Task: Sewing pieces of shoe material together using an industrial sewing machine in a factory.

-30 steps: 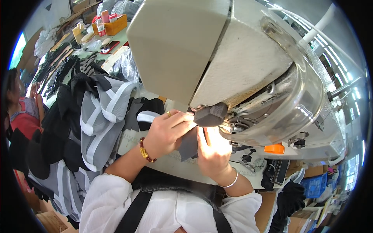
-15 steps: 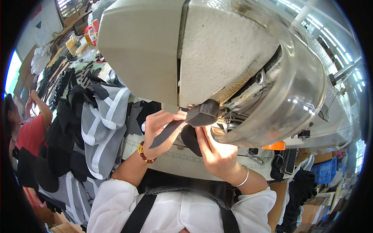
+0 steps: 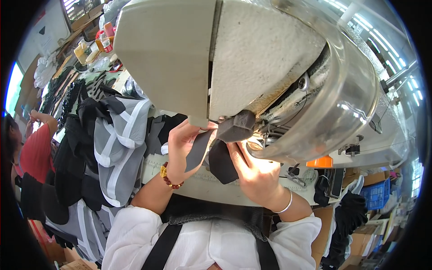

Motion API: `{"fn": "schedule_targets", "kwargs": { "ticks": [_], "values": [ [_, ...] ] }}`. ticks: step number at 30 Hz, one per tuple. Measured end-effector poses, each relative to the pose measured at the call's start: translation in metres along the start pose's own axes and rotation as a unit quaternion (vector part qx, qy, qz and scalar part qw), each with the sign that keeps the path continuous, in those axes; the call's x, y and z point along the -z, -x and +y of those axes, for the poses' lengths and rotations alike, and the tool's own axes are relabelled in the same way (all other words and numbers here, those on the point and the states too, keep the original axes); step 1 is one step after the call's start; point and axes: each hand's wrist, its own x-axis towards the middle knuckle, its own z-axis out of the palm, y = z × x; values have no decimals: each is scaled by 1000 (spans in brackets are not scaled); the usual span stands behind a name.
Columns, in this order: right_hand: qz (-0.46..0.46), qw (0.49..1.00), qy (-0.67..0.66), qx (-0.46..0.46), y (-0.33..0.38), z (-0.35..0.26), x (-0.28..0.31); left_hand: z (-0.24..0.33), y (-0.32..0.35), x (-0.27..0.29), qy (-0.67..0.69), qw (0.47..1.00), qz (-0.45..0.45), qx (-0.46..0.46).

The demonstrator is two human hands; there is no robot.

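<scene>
Hands at the sewing machine [image 3: 270, 81]: left hand [image 3: 182, 144] pinching grey strap [image 3: 198, 150], right hand [image 3: 256, 173] gripping dark fabric piece [image 3: 222, 164].

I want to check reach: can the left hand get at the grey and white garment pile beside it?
Probably yes. The left hand holds a grey fabric strip, and the garment pile lies close on its left with nothing between.

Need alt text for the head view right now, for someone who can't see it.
Two bare hands, left hand and right hand, hold dark grey fabric under the head of a cream sewing machine. A pile of grey and black garments lies to the left, with another person at the far left edge.
</scene>
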Motion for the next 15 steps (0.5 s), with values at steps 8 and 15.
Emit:
{"fn": "schedule_targets", "kwargs": {
  "ticks": [8,15],
  "values": [
    [46,998,-50,10,0,10,-7,-38,29,2,-202,979,-22,-30],
    [56,988,-146,6,-10,14,6,-4,10,-12,322,865,5,386]
  ]
}}
